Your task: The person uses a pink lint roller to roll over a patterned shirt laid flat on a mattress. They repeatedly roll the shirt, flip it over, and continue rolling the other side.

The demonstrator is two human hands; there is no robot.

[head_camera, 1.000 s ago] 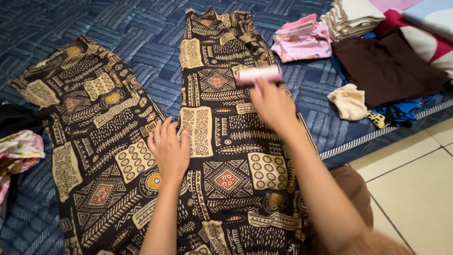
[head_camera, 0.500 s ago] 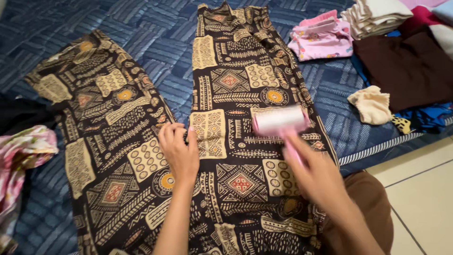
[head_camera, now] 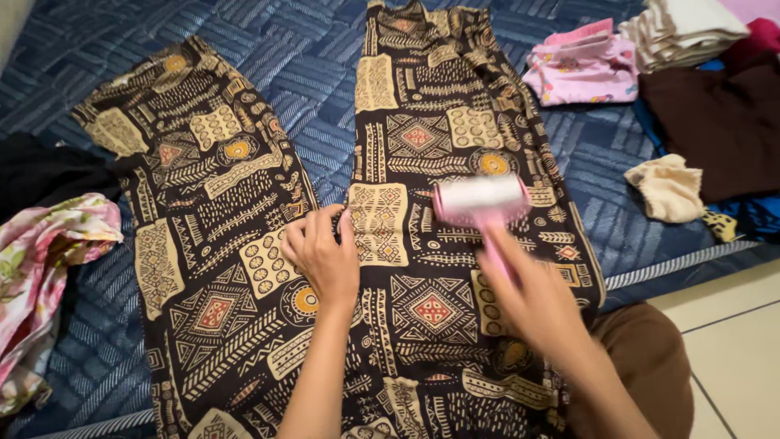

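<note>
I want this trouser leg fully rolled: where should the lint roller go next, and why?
Probably onward up the right-hand leg of the patterned trousers: the lint roller in the right hand sits mid-leg, and the left hand presses the cloth flat beside it.

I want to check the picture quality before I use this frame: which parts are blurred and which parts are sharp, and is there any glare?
In the head view, the right hand and the pink lint roller in its grip are smeared by motion; the left hand, flat on the patterned trousers, is sharp, as is the blue mattress. The lighting is soft and even, with no glare.
</note>
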